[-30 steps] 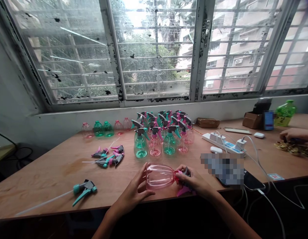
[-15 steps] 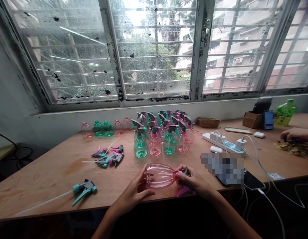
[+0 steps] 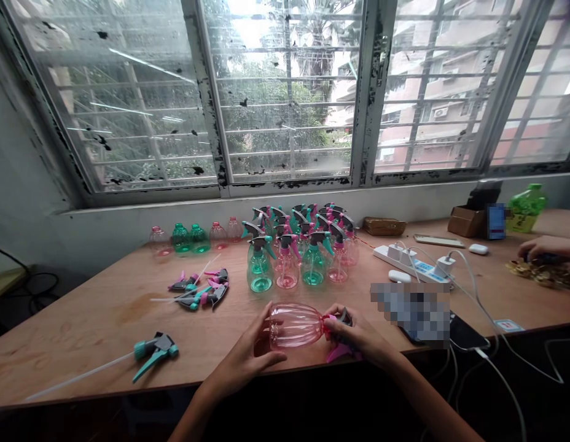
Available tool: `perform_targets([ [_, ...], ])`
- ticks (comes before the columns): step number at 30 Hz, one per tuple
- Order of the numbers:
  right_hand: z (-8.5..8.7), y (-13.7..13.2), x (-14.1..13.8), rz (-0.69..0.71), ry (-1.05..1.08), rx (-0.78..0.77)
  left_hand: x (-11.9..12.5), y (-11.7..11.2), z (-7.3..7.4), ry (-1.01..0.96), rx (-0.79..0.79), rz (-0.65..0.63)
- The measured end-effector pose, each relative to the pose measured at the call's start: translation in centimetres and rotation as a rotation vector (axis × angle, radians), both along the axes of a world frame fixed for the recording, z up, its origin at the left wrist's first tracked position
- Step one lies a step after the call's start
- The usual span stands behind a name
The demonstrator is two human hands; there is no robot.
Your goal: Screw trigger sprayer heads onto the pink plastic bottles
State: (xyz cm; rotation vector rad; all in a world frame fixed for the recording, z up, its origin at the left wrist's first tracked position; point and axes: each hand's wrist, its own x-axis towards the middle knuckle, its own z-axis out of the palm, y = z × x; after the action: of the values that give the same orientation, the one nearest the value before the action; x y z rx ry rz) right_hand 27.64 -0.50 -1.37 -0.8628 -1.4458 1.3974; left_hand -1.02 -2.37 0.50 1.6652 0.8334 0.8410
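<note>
A clear pink spray bottle [image 3: 295,325] lies on its side above the front edge of the wooden table [image 3: 96,319]. My left hand [image 3: 248,356] wraps around its base, fingers curled on the bottle. My right hand [image 3: 359,334] is closed on the pink and grey trigger head [image 3: 341,334] at the bottle's neck. A group of several finished green and pink spray bottles [image 3: 298,252] stands just behind.
A teal trigger head with a long tube [image 3: 151,350] lies at the front left. Loose trigger heads [image 3: 202,288] sit mid-left, headless bottles [image 3: 197,236] by the wall. A power strip [image 3: 416,265], cables and a phone lie right. Another person's hand [image 3: 545,247] rests far right.
</note>
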Motion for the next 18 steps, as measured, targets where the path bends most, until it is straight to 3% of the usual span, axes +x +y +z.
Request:
perform_targets([
  [6,0.06,-0.07,-0.06,-0.007,0.007,-0.004,-0.21,0.37,-0.28,0.036,0.092,0.018],
  [18,0.22,-0.15,-0.07,-0.001,0.016,-0.012,-0.26,0.22,-0.05,0.006,0.006,-0.007],
])
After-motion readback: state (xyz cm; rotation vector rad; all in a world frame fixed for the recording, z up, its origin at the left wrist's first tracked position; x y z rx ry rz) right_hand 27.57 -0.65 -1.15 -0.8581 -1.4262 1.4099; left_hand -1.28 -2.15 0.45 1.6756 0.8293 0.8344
